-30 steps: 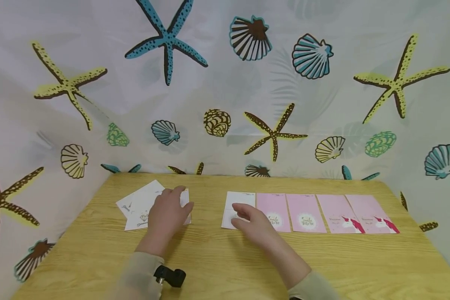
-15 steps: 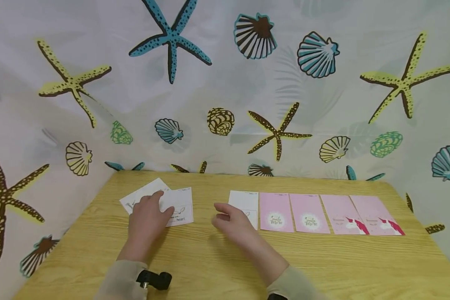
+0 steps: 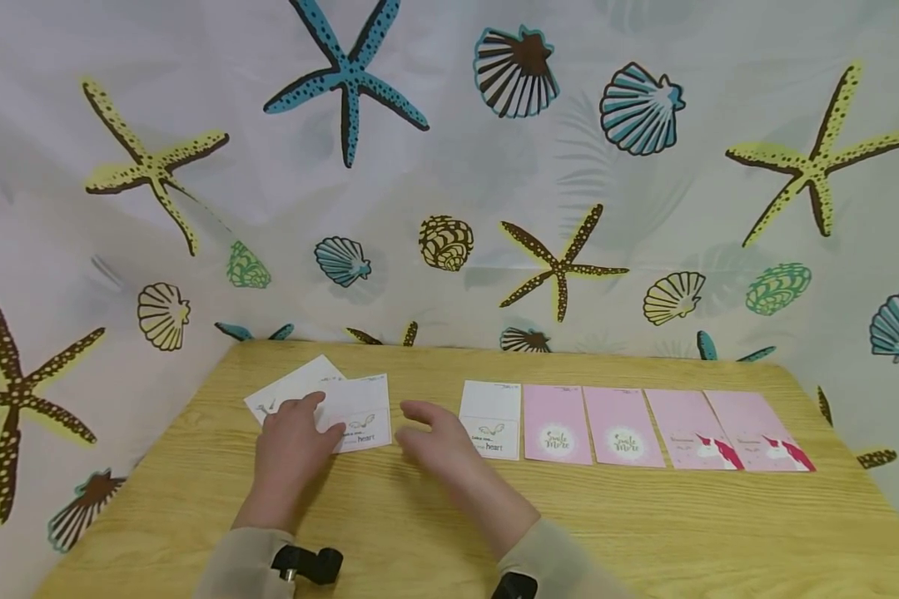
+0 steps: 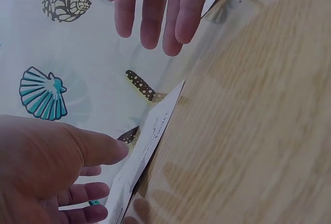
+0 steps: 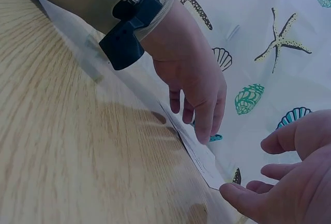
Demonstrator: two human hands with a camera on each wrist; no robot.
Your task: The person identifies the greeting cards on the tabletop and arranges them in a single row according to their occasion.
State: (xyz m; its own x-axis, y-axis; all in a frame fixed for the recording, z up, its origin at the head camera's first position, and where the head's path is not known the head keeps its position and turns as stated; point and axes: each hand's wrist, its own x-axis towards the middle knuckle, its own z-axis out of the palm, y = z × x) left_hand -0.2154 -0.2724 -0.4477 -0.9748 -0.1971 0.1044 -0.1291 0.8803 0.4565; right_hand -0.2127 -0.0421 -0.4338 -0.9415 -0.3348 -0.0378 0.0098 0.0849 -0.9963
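Note:
My left hand (image 3: 294,445) lies over a small group of white cards at the left, thumb and fingers spread. Beneath and beside its fingers shows a white card (image 3: 367,412) printed with wings and the word "heart". A second white card (image 3: 294,387) sticks out behind, tilted. The left wrist view shows my left thumb (image 4: 106,149) close to a card's edge. My right hand (image 3: 438,441), holding nothing, hovers just right of the heart card, fingers loosely bent. It partly covers a matching white card (image 3: 490,408), first in a row.
Right of the white card lie two pink "Smile More" cards (image 3: 558,412) and two pink unicorn cards (image 3: 692,424). They lie on a wooden table (image 3: 644,532). A curtain (image 3: 389,208) with starfish and shells hangs behind the table.
My left hand has shifted left, uncovering the heart card. My right hand has moved left, from over the white card in the row to beside the heart card.

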